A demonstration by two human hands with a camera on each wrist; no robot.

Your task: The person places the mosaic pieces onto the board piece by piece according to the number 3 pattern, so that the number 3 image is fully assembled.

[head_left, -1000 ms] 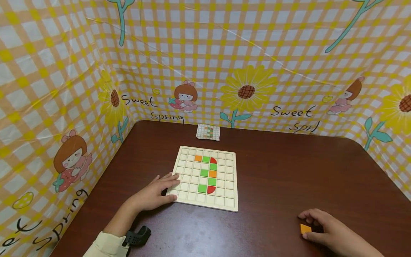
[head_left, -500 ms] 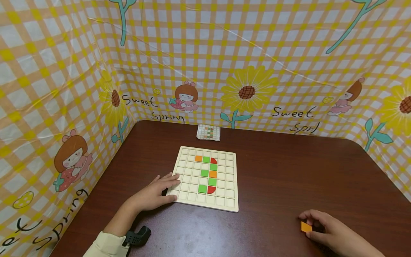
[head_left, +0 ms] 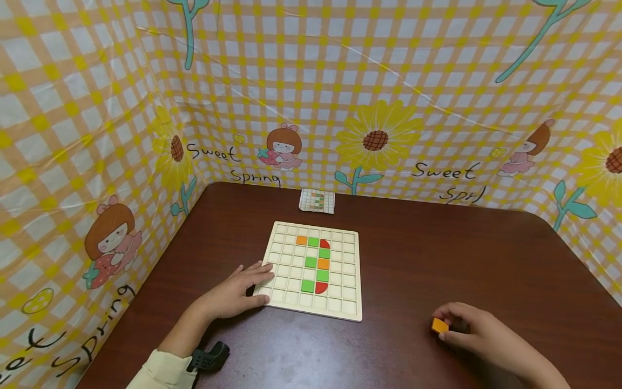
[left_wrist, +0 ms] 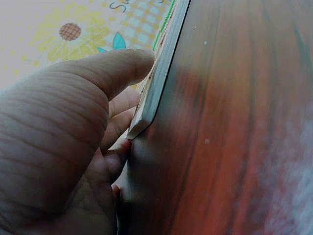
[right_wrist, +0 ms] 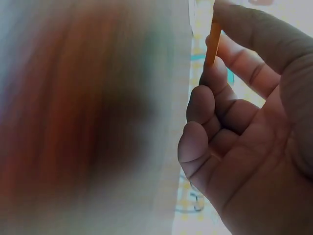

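Observation:
A pale wooden grid board [head_left: 286,297] lies on the table, with green, orange and red tiles set in some of its cells. My left hand [head_left: 233,292] rests at the board's left edge, thumb and fingertips on its rim. In the left wrist view the thumb [left_wrist: 117,68] lies over the board's edge [left_wrist: 164,68]. Off to the right of the board, my right hand [head_left: 478,329] pinches an orange square tile [head_left: 439,326] between thumb and fingers. The right wrist view shows that tile [right_wrist: 213,44] edge-on at the fingertips, the other fingers curled beneath.
A small pattern card [head_left: 317,201] with a coloured grid lies behind the board, near the back edge of the dark wooden table [head_left: 408,254]. A checked cloth [head_left: 311,70] with sunflowers hangs around the back and sides. My left wrist wears a black band [head_left: 210,357].
My right hand has moved left and away from me, carrying the orange tile towards the board. The left hand stays on the board's edge.

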